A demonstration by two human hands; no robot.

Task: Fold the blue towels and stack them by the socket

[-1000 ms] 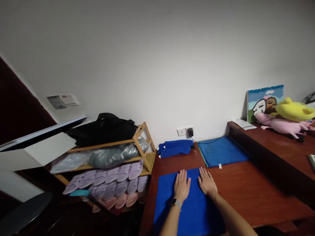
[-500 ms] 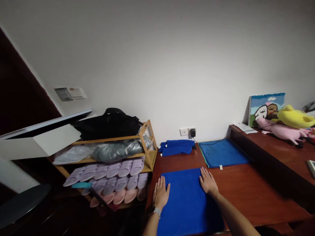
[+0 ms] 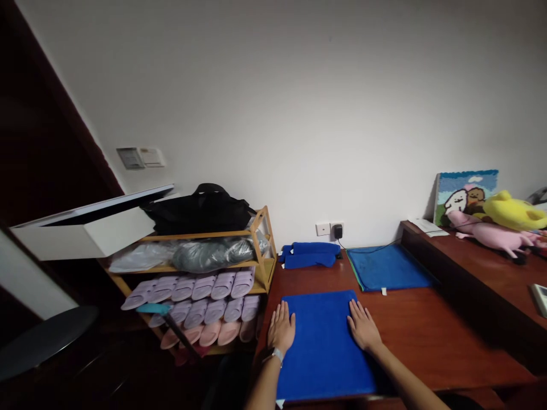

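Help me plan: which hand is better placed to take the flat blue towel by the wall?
Probably the right hand: it rests on the right edge of the near blue towel, almost straight in front of the flat blue towel. The left hand sits at the opposite edge, farther off.

White wall (image 3: 273, 102) above a wooden desk (image 3: 431, 336)

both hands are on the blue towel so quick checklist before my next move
Left hand flat over the left edge of the blue towel: ok.
Right hand flat over its right edge: ok.
Blue towel lying flat, no fold or bunching visible: ok.
Blue towel apart from the second blue towel beyond it: ok.
Near edge of the blue towel fully on the wooden desk: cannot tell, the edge is dark and at the bottom of the view.
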